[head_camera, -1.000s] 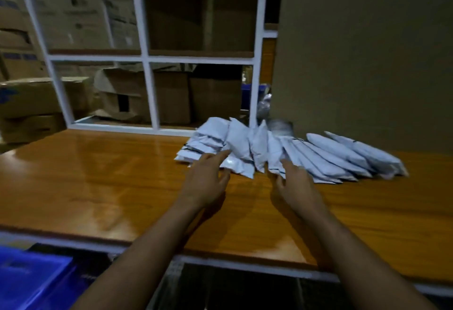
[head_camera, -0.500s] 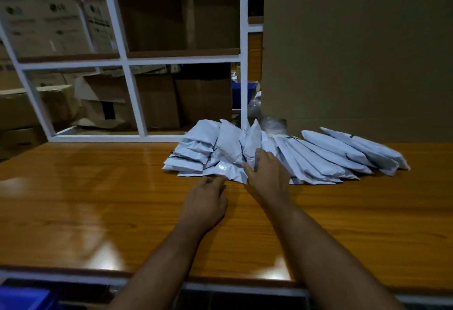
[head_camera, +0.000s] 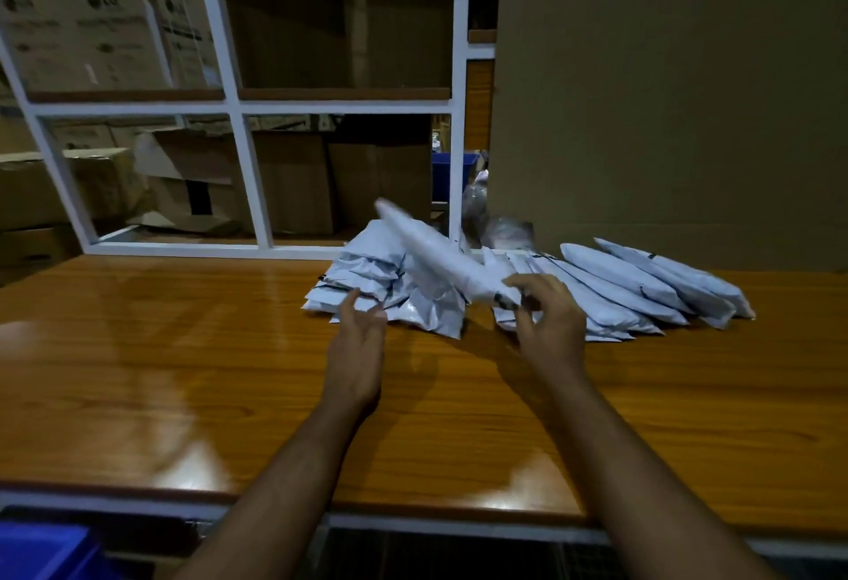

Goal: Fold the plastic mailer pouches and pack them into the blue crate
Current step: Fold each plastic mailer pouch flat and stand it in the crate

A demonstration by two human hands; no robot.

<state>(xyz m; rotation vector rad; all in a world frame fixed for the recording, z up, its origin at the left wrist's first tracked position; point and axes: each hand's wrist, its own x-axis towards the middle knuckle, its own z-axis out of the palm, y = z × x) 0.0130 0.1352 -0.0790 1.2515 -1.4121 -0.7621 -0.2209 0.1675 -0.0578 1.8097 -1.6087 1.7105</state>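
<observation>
Several pale grey plastic mailer pouches (head_camera: 615, 285) lie in a fanned row on the wooden table (head_camera: 160, 350), near its back edge. My right hand (head_camera: 546, 322) pinches the near end of one pouch (head_camera: 436, 249), which is lifted off the pile and slants up to the left. My left hand (head_camera: 360, 345) hovers open, palm turned inward, just in front of the left stack of pouches (head_camera: 362, 272), fingertips close to it. A corner of the blue crate (head_camera: 43, 549) shows below the table's front edge at bottom left.
A tall cardboard sheet (head_camera: 665, 97) stands behind the pouches on the right. A white shelf frame (head_camera: 238, 106) rises at the table's back, with cardboard boxes behind it. A small blue bin (head_camera: 452, 175) sits far back.
My right hand has taken one pouch from the middle of the pile and raised it, tilted up-left. My left hand lifted off the table and opened beside the left stack.
</observation>
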